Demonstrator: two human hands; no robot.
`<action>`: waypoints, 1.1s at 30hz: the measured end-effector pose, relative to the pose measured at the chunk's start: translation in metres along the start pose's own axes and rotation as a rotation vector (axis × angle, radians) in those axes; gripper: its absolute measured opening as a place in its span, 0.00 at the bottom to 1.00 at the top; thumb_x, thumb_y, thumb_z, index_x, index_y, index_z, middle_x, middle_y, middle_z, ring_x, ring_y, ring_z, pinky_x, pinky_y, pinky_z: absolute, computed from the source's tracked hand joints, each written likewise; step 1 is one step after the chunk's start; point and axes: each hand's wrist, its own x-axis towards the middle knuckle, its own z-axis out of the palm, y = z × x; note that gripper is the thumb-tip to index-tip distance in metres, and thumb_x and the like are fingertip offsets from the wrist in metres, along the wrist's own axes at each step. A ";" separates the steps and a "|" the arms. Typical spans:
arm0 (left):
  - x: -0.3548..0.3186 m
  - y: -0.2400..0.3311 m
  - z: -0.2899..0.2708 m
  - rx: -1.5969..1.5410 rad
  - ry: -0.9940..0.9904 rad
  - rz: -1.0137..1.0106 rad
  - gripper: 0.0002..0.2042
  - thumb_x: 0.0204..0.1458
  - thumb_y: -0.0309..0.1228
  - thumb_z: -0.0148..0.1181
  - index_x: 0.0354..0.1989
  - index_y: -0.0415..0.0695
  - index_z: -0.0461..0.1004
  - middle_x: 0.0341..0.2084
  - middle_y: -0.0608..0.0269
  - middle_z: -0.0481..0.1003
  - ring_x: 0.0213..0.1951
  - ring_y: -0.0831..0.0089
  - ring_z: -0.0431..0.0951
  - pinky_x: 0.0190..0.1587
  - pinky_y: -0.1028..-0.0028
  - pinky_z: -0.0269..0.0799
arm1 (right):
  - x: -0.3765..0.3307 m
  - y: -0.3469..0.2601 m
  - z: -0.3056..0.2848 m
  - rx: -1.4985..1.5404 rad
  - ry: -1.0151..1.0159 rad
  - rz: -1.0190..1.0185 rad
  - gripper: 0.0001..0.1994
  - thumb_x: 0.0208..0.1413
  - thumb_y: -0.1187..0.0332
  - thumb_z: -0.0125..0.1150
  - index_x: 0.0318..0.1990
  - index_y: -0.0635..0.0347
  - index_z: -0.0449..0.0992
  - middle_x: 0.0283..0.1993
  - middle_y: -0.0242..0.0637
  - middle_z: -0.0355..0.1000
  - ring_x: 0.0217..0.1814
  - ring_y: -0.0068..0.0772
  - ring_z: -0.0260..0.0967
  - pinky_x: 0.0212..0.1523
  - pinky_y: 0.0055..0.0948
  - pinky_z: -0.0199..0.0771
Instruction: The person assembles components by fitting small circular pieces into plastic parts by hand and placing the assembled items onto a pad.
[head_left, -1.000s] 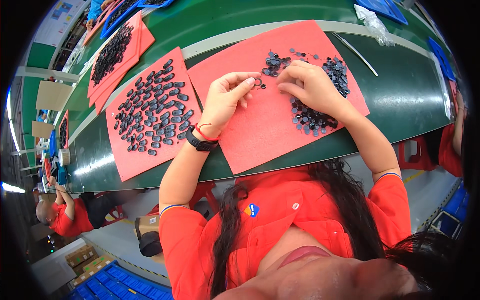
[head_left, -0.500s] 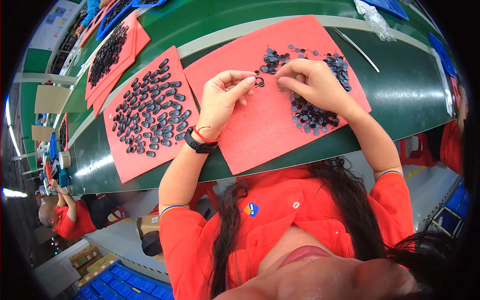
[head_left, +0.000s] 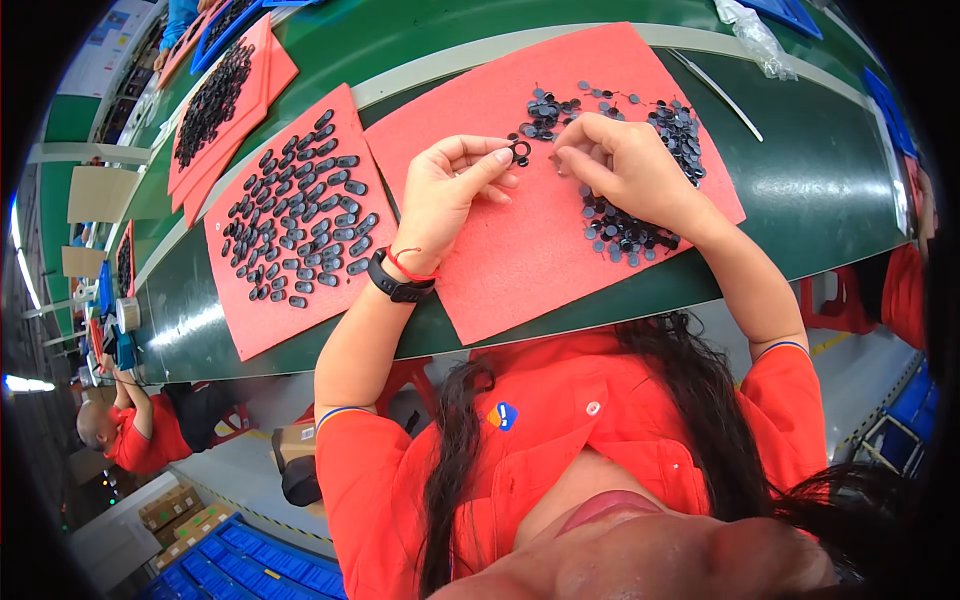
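Observation:
My left hand (head_left: 450, 190) pinches a small black ring-shaped part (head_left: 520, 150) between thumb and forefinger above a red felt mat (head_left: 520, 260). My right hand (head_left: 625, 165) rests on the same mat with fingers curled at the edge of a pile of small dark round parts (head_left: 625, 225), its fingertips close to the ring. More of these dark parts (head_left: 550, 112) lie scattered beyond both hands. I cannot tell whether the right fingers hold a piece.
A second red mat (head_left: 250, 320) to the left carries several black oval parts (head_left: 300, 210) in rows. Further red mats (head_left: 215, 110) lie at far left on the green table (head_left: 820, 200). A clear plastic bag (head_left: 755, 35) lies far right. A person in red (head_left: 130, 430) sits lower left.
Both hands have stayed at the pile. The left hand now holds the black ring up more clearly between thumb and forefinger, and the right hand's fingers have closed toward it.

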 end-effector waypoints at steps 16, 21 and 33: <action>0.000 -0.002 0.000 -0.009 -0.003 0.002 0.10 0.51 0.27 0.57 0.39 0.33 0.71 0.30 0.57 0.76 0.29 0.74 0.77 0.29 0.81 0.74 | -0.002 0.003 0.000 -0.175 -0.023 -0.157 0.03 0.50 0.75 0.55 0.32 0.66 0.71 0.28 0.38 0.72 0.29 0.32 0.71 0.29 0.25 0.70; -0.006 0.003 0.009 -0.098 -0.040 -0.025 0.09 0.53 0.26 0.55 0.39 0.34 0.69 0.32 0.55 0.75 0.33 0.70 0.78 0.32 0.78 0.76 | -0.002 -0.008 -0.001 0.064 -0.088 0.047 0.03 0.52 0.76 0.54 0.33 0.67 0.71 0.25 0.36 0.72 0.24 0.23 0.70 0.26 0.22 0.69; -0.008 -0.002 0.014 -0.108 -0.074 0.018 0.07 0.55 0.25 0.51 0.39 0.35 0.67 0.35 0.54 0.74 0.35 0.69 0.78 0.40 0.75 0.75 | -0.005 -0.016 0.005 0.298 -0.058 0.148 0.06 0.54 0.77 0.52 0.39 0.68 0.70 0.26 0.35 0.73 0.22 0.18 0.70 0.21 0.15 0.69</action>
